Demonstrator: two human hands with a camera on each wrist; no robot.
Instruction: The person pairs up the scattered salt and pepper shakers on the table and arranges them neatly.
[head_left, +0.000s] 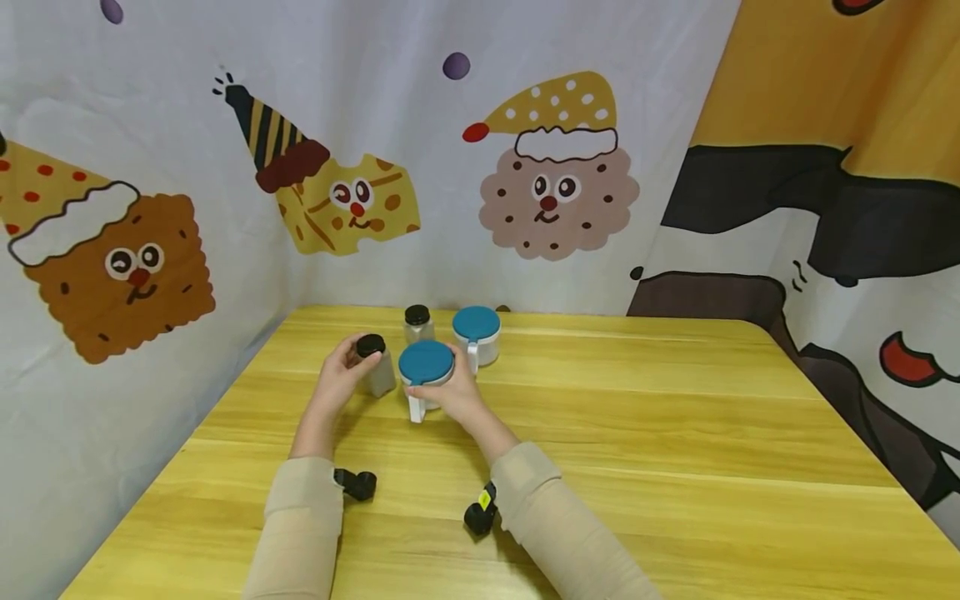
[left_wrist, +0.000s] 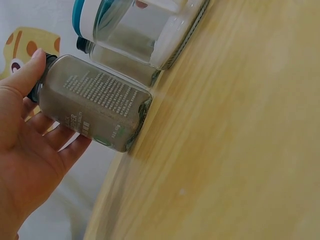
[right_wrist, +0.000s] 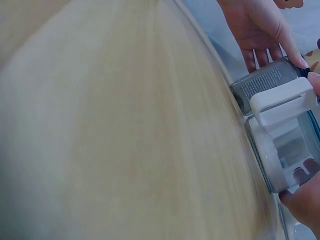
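In the head view my left hand [head_left: 339, 371] holds a squarish spice bottle [head_left: 379, 380] with a black cap. The left wrist view shows its grey-brown contents and printed white text on the bottle [left_wrist: 95, 102]. The thumb lies at the cap and the fingers reach behind the glass. My right hand [head_left: 462, 395] grips a clear jar [head_left: 426, 363] with a blue lid and a white handle, just right of the bottle. The jar's handle [right_wrist: 285, 102] points toward the body. Both containers stand upright, close together, at the wooden table; their bases seem to rest on it.
Behind them stand a second black-capped bottle [head_left: 417, 323] and a second blue-lidded jar [head_left: 477, 329], near the table's [head_left: 637, 417] back edge. A cartoon-printed curtain [head_left: 442, 217] hangs behind the table. Black devices are strapped at both wrists.
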